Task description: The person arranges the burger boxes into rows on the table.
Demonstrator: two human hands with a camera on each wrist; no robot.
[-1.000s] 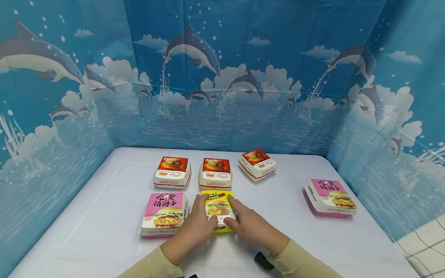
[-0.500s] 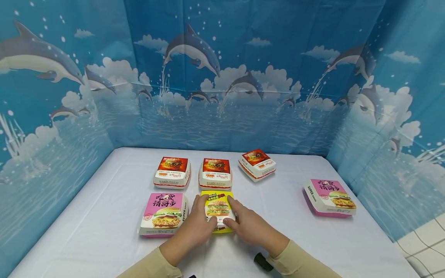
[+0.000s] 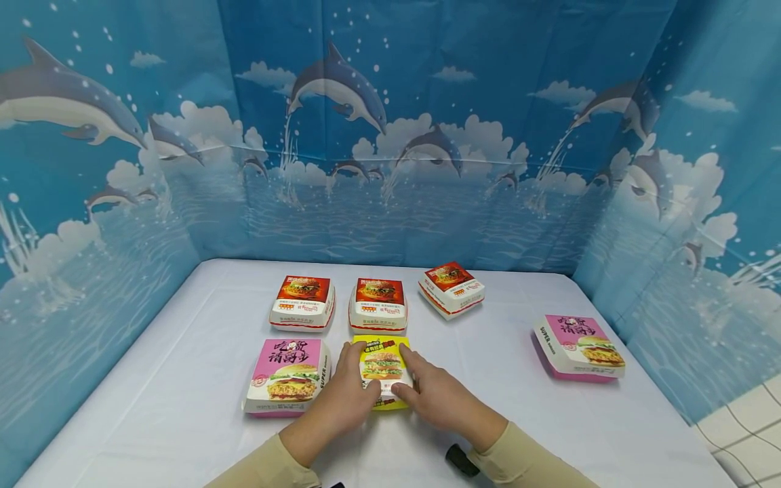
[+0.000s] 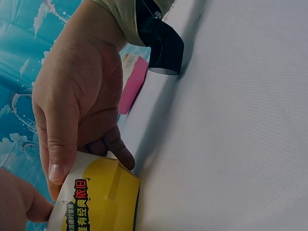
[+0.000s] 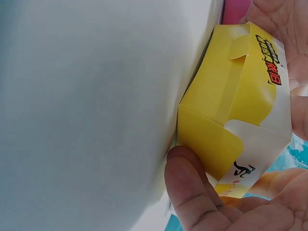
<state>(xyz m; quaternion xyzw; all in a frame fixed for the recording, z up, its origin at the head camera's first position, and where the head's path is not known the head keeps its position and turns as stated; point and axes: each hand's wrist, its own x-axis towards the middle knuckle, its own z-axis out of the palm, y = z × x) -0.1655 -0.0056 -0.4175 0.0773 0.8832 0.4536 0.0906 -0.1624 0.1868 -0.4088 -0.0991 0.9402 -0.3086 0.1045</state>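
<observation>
The left hand [image 3: 346,398] and right hand [image 3: 442,396] gripped a yellow-and-white cardboard box [image 3: 386,367] between them. White cloth [image 3: 152,400] lay underneath.

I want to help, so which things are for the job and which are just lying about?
For the job, it seems:
yellow burger box, between left grip and right grip

Probably just lying about, in neither grip:
three red-and-white boxes
two pink boxes
</observation>
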